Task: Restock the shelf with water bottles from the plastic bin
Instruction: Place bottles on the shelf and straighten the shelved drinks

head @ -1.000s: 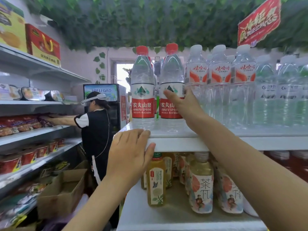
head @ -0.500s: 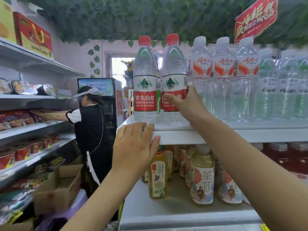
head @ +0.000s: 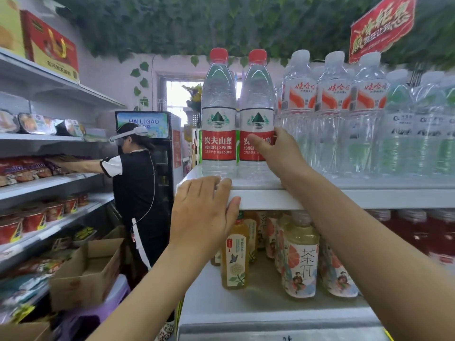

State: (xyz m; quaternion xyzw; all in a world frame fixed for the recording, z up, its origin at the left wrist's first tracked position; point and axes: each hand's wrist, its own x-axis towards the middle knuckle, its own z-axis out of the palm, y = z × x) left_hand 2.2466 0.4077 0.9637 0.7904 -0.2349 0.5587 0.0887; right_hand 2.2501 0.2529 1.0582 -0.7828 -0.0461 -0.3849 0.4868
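Green leaves are hanging over this shop aisle, and the white top shelf (head: 369,198) is running across the middle of the frame, with tea bottles (head: 301,257) standing below it.

What could go wrong: the two red-capped water bottles (head: 218,114) are standing very near the front edge of the shelf, close to its left end. If I am pushing the right one too hard on its side, I think it can tip against its neighbour, and both can fall off. The white-capped bottles (head: 299,107) are standing just beside it on the right, so a push that way can disturb this row also.

My right hand (head: 278,153) is wrapping the label of the right red-capped bottle, in the middle of the frame; the thumb is lying on the front and the fingers are going around the right side, half closed and grasping. My left hand (head: 204,217) is resting on the shelf edge, fingers on top and thumb under the lip, holding no bottle. I am not seeing the plastic bin anywhere.
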